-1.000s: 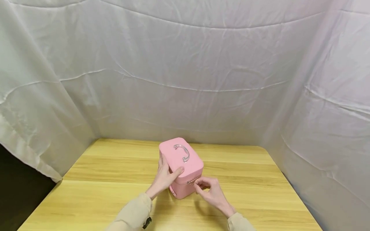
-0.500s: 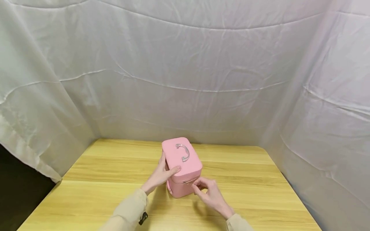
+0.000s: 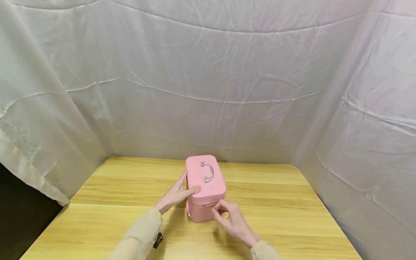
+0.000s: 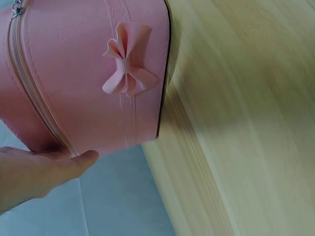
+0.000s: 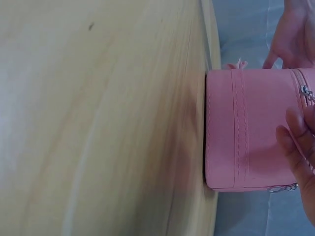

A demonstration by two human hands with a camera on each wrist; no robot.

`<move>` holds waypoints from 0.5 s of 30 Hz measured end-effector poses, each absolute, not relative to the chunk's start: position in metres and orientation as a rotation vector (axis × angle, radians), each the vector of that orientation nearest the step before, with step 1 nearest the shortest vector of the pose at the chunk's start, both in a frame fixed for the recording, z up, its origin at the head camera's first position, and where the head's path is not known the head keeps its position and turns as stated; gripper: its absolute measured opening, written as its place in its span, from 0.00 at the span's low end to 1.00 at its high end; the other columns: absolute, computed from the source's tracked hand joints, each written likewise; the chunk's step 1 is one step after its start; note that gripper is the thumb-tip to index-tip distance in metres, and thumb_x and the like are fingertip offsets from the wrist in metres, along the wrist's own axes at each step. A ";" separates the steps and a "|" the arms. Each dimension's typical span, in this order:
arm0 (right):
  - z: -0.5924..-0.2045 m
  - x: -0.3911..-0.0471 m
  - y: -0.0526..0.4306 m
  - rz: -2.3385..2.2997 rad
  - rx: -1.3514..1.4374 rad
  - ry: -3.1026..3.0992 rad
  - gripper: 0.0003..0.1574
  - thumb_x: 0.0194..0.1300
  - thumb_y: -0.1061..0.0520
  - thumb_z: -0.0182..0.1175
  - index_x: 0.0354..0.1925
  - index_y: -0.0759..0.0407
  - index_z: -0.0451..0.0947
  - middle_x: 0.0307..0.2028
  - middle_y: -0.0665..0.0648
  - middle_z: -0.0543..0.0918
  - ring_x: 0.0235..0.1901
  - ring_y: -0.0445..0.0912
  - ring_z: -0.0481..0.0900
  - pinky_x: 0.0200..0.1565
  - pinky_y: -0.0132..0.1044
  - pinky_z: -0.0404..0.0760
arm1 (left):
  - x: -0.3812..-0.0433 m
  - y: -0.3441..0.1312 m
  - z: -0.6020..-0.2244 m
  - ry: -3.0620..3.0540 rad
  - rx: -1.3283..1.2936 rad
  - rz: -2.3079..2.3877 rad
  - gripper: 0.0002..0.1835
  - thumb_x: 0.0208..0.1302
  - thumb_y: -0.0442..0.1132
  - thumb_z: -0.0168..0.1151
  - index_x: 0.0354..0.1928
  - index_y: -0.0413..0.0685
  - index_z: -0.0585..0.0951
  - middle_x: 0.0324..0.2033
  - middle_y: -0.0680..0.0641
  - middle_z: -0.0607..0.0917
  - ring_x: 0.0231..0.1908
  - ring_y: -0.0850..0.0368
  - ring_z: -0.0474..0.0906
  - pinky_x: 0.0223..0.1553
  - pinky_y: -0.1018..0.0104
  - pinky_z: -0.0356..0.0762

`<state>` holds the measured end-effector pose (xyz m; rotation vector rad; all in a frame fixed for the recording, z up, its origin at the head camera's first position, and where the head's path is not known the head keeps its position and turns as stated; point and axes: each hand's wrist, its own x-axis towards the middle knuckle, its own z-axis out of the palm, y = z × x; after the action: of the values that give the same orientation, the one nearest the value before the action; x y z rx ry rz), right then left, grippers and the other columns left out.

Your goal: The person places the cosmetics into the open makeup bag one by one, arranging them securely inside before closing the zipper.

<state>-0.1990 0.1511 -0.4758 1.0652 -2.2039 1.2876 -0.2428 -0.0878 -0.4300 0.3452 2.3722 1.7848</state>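
Note:
A pink vanity case (image 3: pixel 209 188) with a silver handle (image 3: pixel 211 173) on its lid stands upright on the table. My left hand (image 3: pixel 173 195) rests on its left side, thumb on the lid and the other fingers stretched along the wall. At the near end my right hand (image 3: pixel 232 220) pinches a small zipper pull between thumb and forefinger, partly hidden by the fingers. In the right wrist view a silver zipper slider (image 5: pixel 306 91) shows beside that hand. The left wrist view shows the zipper (image 4: pixel 30 91) below the lid and a pink bow (image 4: pixel 125 64) on the wall.
The wooden table (image 3: pixel 276 202) extends to both sides of the case. Pale grey cloth (image 3: pixel 208 119) hangs behind the table and along the sides. A dark area (image 3: pixel 26 213) lies beyond the left edge. A small black piece (image 3: pixel 158 240) hangs by the left sleeve.
Seen from above, the case has turned a little clockwise. My right hand has moved left with the zipper pull across the near end, and my left hand has shifted slightly left.

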 end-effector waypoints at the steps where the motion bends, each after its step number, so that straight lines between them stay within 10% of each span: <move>1: -0.476 -0.199 0.151 1.284 1.072 -2.199 0.05 0.61 0.72 0.62 0.32 0.65 0.79 0.28 0.61 0.87 0.29 0.29 0.79 0.31 0.30 0.83 | -0.243 -0.088 -0.430 2.365 0.337 1.786 0.59 0.63 0.53 0.70 0.81 0.46 0.39 0.81 0.38 0.39 0.80 0.37 0.33 0.76 0.34 0.37; 15: -0.477 -0.202 0.164 1.253 1.141 -2.094 0.09 0.60 0.74 0.62 0.32 0.63 0.79 0.26 0.59 0.85 0.27 0.37 0.80 0.31 0.31 0.83 | -0.246 -0.091 -0.427 2.344 0.349 1.755 0.58 0.62 0.52 0.70 0.81 0.46 0.40 0.81 0.39 0.39 0.80 0.38 0.33 0.77 0.35 0.38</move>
<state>-0.2024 0.1643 -0.4769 1.1406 -2.0937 1.2533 -0.2461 -0.0915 -0.4270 0.3492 2.3439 1.7545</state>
